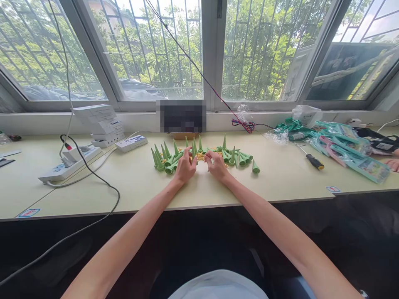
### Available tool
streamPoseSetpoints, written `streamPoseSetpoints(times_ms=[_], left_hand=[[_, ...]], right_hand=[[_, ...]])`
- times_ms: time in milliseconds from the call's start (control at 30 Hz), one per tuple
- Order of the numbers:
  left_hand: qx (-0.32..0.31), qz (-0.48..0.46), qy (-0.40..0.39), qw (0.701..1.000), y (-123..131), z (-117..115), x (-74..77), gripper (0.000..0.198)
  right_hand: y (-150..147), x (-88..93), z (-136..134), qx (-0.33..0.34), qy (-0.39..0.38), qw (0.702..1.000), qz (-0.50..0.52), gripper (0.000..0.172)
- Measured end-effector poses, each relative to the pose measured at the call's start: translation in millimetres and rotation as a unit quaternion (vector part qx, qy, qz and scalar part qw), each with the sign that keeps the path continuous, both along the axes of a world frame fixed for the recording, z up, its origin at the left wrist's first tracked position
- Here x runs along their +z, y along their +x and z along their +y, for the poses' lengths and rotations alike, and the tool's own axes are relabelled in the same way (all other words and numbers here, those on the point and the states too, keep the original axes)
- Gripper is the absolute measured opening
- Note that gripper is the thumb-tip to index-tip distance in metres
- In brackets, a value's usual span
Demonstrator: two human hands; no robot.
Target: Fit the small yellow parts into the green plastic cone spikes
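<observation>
Several green plastic cones (170, 160) lie and stand in a heap at the back middle of the pale table (140, 187), around a small pile of yellow bits (201, 156). My left hand (185, 166) rests at the heap's middle with its fingers curled among the cones. My right hand (216, 162) is beside it, fingers bent and pinched at the yellow bits. What either hand grips is too small to make out. A lone green cone (255, 167) lies apart at the right.
A white power strip (70, 164) with a black cable (102, 182) sits at the left, near stacked white boxes (101, 122). A screwdriver (313, 161) and teal packaged goods (349, 147) lie at the right. Another person's hand (393, 164) shows at the right edge.
</observation>
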State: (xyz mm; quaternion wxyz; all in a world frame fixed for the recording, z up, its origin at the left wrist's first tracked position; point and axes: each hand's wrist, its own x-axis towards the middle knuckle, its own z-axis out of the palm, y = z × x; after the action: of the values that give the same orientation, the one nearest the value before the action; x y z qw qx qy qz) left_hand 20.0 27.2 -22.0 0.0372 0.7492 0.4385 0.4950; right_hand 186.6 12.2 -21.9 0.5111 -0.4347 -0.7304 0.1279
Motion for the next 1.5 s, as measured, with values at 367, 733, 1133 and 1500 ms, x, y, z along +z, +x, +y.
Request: streamPoseSetpoints(times_ms=[367, 733, 1133, 1500], left_hand=[[0.001, -0.005, -0.007, 1.000, -0.9, 1.2, -1.4, 0.037], [-0.005, -0.008, -0.013, 1.000, -0.5, -1.2, -0.2, 0.038], [-0.020, -0.032, -0.071, 0.997, 0.4, -4.6, 3.7, 0.035], [-0.067, -0.037, -0.118, 0.990, -1.1, -5.0, 4.3, 0.031]], right_hand=[[0.5, -4.0, 4.3, -0.001, -0.005, 1.000, 0.030, 0.018], [-3.6, -6.3, 4.7, 0.023, -0.005, 0.999, 0.045, 0.017], [-3.7, -6.3, 4.3, 0.045, -0.007, 0.998, 0.046, 0.017], [-2.4, -5.7, 1.9, 0.046, -0.030, 0.997, 0.052, 0.018]])
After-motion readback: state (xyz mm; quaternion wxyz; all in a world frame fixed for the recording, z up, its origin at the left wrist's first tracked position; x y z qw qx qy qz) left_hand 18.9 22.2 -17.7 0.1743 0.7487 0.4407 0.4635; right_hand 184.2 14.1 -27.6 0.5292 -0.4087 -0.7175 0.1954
